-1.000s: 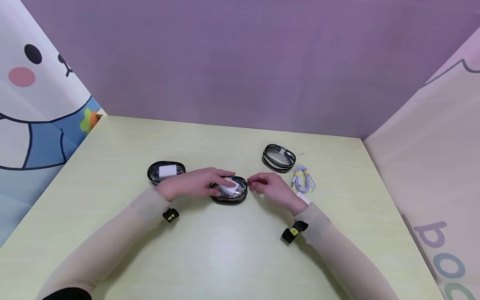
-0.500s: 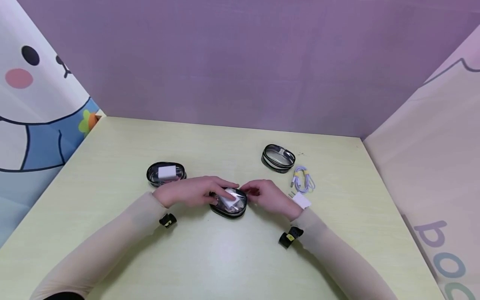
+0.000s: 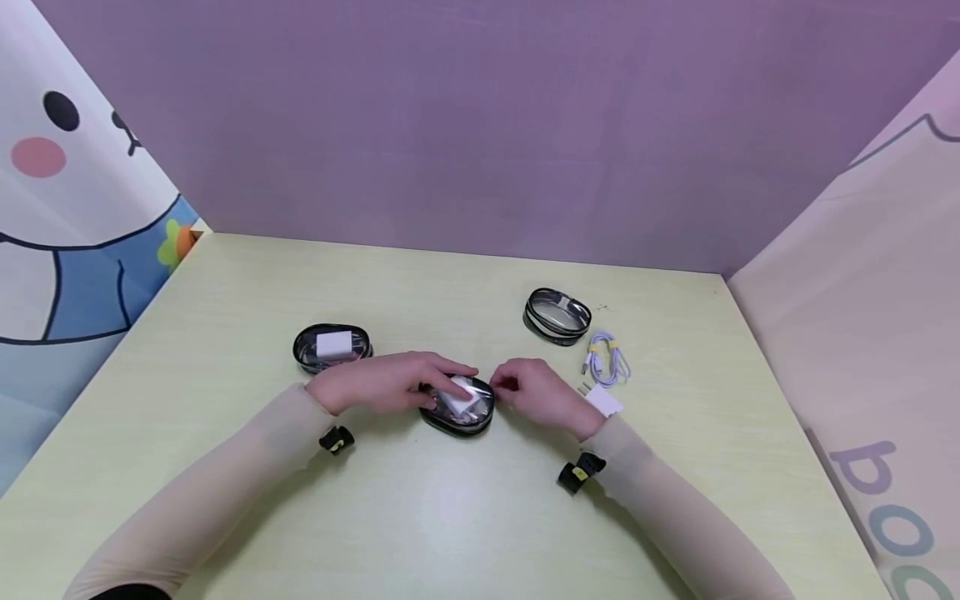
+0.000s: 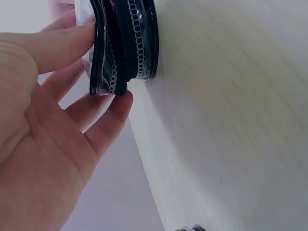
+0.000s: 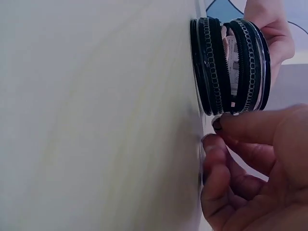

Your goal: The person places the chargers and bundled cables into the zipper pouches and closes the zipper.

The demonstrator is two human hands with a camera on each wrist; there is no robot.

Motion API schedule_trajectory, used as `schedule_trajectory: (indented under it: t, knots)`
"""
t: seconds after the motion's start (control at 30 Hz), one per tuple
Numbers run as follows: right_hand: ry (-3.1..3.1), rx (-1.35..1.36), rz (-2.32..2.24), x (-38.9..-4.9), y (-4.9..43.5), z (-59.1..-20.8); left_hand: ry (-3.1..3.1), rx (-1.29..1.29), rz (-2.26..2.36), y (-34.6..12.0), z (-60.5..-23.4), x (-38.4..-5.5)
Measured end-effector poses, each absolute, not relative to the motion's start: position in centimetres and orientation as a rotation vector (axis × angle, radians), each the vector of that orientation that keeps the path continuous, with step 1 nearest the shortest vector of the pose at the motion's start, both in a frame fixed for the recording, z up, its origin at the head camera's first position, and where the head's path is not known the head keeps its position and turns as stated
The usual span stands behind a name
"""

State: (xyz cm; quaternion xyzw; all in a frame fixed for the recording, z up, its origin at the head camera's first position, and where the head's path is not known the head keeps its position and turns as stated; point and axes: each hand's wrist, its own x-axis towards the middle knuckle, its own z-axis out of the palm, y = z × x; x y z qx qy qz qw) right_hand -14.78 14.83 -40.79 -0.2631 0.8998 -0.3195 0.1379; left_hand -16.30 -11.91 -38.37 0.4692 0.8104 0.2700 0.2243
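Note:
A clear oval zip pouch (image 3: 480,410) with black trim stands in front of me with a white block inside. My left hand (image 3: 390,383) holds it from the left, fingers laid over its top. In the left wrist view, the thumb and fingers grip the pouch (image 4: 140,38) around its edge. At the right end my right hand (image 3: 542,392) has thumb and forefinger on a small dark zip pull (image 5: 216,123). The zip is parted along the side seen in the right wrist view, and a printed label (image 5: 233,65) shows through the gap.
A similar pouch (image 3: 306,355) with a white block lies on the table at the left. Another black-trimmed clear pouch (image 3: 536,323) stands back right. Beside it lie a coiled lilac cable (image 3: 618,360) with yellow ties and a white plug adapter (image 3: 604,401) near my right wrist.
Both hands and the pouch have come nearer to me since a second ago. In the last half second my right hand has shifted slightly to the right; the left has stayed put.

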Motion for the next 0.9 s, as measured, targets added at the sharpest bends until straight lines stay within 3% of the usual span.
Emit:
schedule_trajectory:
  t: [0.37,0.67,0.9]
  knots:
    - [2.505,-0.669,-1.042,-15.3,14.9,-41.3,2.3,1.252,0.685,-12.0,-38.2,-15.8]
    - [2.394,-0.547,-1.142,-16.3,14.6,-41.3,2.325,1.401,0.663,-11.4,-38.7,-16.0]
    - [2.461,-0.598,-1.077,-18.1,14.5,-41.3,2.331,1.462,0.563,-10.8,-39.0,-16.5]
